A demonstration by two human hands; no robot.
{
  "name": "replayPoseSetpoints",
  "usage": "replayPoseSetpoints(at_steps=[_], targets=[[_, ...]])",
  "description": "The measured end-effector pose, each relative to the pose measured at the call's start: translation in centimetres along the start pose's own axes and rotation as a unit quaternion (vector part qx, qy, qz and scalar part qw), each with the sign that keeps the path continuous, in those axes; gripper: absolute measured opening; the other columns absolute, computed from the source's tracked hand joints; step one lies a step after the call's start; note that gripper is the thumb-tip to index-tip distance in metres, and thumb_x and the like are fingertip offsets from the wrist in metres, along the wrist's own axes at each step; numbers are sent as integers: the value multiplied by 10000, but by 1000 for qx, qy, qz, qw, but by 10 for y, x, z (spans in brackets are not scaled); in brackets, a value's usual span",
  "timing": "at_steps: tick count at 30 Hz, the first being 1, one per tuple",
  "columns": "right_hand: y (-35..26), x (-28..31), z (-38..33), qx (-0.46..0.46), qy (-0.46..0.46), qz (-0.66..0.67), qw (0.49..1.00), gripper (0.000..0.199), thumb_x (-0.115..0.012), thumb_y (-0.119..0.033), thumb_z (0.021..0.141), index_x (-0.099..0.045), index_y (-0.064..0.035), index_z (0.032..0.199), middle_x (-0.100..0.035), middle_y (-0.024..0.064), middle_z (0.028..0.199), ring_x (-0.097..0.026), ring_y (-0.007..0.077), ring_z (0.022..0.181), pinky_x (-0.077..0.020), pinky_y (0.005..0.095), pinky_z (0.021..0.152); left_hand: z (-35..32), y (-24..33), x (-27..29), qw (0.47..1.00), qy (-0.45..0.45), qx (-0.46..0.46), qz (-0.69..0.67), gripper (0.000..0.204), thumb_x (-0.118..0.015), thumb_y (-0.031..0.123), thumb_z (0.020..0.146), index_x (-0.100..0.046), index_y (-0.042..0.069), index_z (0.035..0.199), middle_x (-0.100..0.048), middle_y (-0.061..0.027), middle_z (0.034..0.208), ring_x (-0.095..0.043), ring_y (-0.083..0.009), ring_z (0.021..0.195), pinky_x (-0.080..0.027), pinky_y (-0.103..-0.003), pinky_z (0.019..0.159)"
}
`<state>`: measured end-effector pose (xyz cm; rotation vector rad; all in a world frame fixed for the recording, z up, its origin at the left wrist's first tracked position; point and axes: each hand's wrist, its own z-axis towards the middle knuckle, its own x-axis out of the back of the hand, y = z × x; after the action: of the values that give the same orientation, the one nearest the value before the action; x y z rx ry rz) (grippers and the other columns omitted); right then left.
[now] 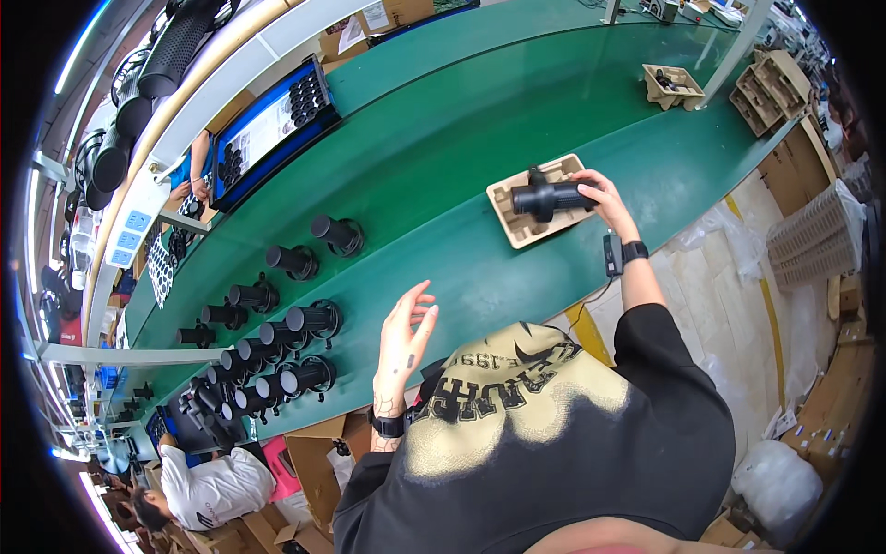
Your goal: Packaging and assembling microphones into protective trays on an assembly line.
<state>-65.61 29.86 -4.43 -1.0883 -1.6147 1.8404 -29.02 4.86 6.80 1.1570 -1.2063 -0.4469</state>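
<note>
My right hand (600,196) grips the rear end of a black cylindrical device (546,198) and holds it over a beige moulded pulp tray (517,229) on the green belt (443,157). The device lies sideways across the tray's recess, its stand pointing up. My left hand (406,334) hovers above the belt's near edge, fingers spread, holding nothing. It is nearest to a cluster of upright black cylindrical devices (309,321) standing on the belt to its left.
More black devices (337,234) stand in a row farther left. A second pulp tray (673,86) lies farther along the belt, with stacked trays (773,88) beyond. A blue tray of black parts (277,125) sits across the belt. Another person (198,494) works at lower left. Cardboard boxes (318,462) stand below.
</note>
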Motion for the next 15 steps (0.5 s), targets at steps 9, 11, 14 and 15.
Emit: replayPoseSetpoints(at_steps=[9, 11, 14, 15], targets=[[-2, -49, 30, 207, 60, -503, 837, 305, -675, -168, 778, -634, -31, 1048, -644, 90, 988, -597, 213, 1008, -456, 325, 913, -11, -19, -1, 998, 17, 16, 61, 353, -585, 125, 896, -536, 44, 1236, -622, -132, 1042, -618, -217, 866, -499, -324, 816], [-4, -92, 8, 45, 1, -346, 937, 369, -703, -238, 759, -627, -52, 1069, -628, 120, 1020, -538, 305, 1114, -433, 395, 956, -5, -41, -4, 998, 39, 20, 54, 355, -573, 135, 903, -530, 39, 1242, -610, -146, 1077, -608, -239, 911, -484, -342, 847], [38, -126, -42, 197, -89, -670, 710, 470, -709, -193, 692, -604, -83, 1136, -564, 105, 1167, -427, 305, 1254, -336, 477, 1021, 0, -106, -23, 997, 71, 22, 37, 362, -549, 154, 917, -517, 28, 1255, -586, -173, 1147, -588, -283, 1001, -454, -378, 910], [36, -145, -62, 195, -74, -770, 603, 507, -710, -187, 674, -596, -100, 1160, -533, 94, 1223, -375, 304, 1304, -311, 512, 1024, -7, -144, -33, 983, 132, 24, 124, 378, -531, 173, 925, -501, 10, 1265, -545, -189, 1215, -537, -310, 1089, -410, -403, 962]])
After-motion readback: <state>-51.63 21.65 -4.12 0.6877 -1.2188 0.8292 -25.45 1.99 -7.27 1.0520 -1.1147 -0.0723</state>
